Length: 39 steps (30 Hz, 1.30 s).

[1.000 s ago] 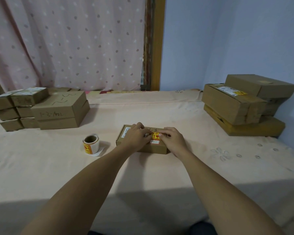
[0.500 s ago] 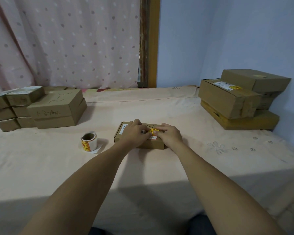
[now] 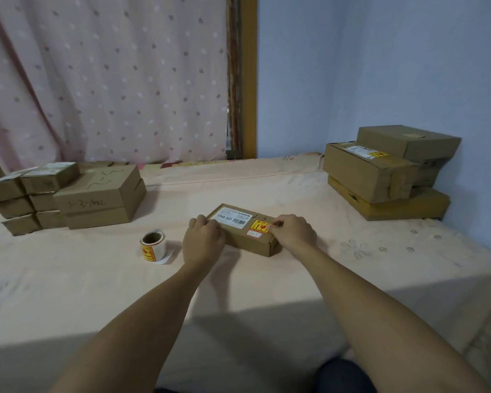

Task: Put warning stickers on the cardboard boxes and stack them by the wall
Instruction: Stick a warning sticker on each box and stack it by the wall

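A small flat cardboard box [image 3: 245, 241] lies on the bed sheet in front of me, with a white shipping label and a yellow-and-red warning sticker [image 3: 260, 226] stuck flat on its lid. My left hand [image 3: 201, 241] grips the box's left end. My right hand [image 3: 294, 232] rests on the right end, fingertips touching the sticker's right edge. A roll of warning stickers [image 3: 153, 245] stands to the left of the box.
A stack of stickered boxes [image 3: 386, 171] sits by the blue wall at the right. Several plain boxes [image 3: 68, 197] are piled at the left, in front of a pink dotted curtain [image 3: 105, 80]. My knee [image 3: 343, 375] shows at the bottom.
My left hand slid from the lid to the box's left end, uncovering the shipping label. The sticker now lies flat and fully visible, with my right fingers at its edge.
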### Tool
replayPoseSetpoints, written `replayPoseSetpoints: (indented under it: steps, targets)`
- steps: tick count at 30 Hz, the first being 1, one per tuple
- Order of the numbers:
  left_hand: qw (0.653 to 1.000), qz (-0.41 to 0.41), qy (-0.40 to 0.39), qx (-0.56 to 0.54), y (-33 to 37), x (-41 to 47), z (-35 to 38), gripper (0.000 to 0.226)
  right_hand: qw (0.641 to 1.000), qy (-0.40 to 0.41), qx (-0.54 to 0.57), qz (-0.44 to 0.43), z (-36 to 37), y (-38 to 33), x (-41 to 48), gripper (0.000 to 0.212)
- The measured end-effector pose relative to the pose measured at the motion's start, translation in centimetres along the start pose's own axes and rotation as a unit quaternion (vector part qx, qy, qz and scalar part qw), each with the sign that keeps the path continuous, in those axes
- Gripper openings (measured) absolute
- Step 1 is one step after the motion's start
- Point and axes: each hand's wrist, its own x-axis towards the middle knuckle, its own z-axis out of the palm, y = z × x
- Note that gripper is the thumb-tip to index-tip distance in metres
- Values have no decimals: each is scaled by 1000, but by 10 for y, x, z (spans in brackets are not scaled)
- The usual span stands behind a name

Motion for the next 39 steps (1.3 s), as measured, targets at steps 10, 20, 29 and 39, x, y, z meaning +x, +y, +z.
replayPoseSetpoints:
  steps: [10, 20, 29, 39]
  targets:
    - [931, -181, -133, -288, 68, 0, 17, 45, 989, 40, -138, -45, -6, 13, -17, 49]
    - [902, -244, -147, -325, 123, 19, 66, 39, 987, -8, 141, 78, -17, 72, 2, 38]
    - [890, -232, -177, -350, 185, 40, 111, 31, 942, 4, 294, 162, -45, 107, 37, 56]
    - [890, -175, -211, -363, 238, 64, 149, 35, 922, 21, 334, 193, -58, 157, 73, 62]
